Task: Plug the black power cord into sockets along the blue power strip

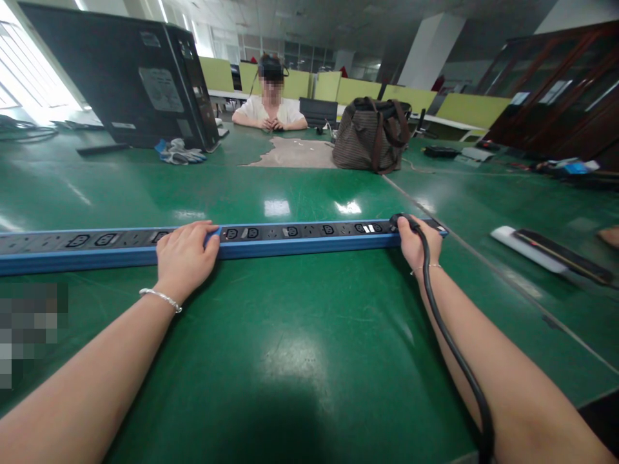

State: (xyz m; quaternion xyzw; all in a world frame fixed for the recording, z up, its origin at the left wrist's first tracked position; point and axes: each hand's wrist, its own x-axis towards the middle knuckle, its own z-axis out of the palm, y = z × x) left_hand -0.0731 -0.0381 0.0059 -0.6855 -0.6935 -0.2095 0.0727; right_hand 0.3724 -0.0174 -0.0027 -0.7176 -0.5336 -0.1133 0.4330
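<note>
Clearly rigid, the strip (309, 245) crosses mid-frame under the left hand (186, 254)'s curled grip; best steadied there. The right hand (422, 241) pinches the plug (399, 221), its cord likely springy.

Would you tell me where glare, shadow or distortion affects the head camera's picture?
In the head view, glare spots dot the green tabletop, the upper-left window is washed out, a soft shadow darkens the bottom middle, and the black case looks slanted, probably from wide-angle distortion.
</note>
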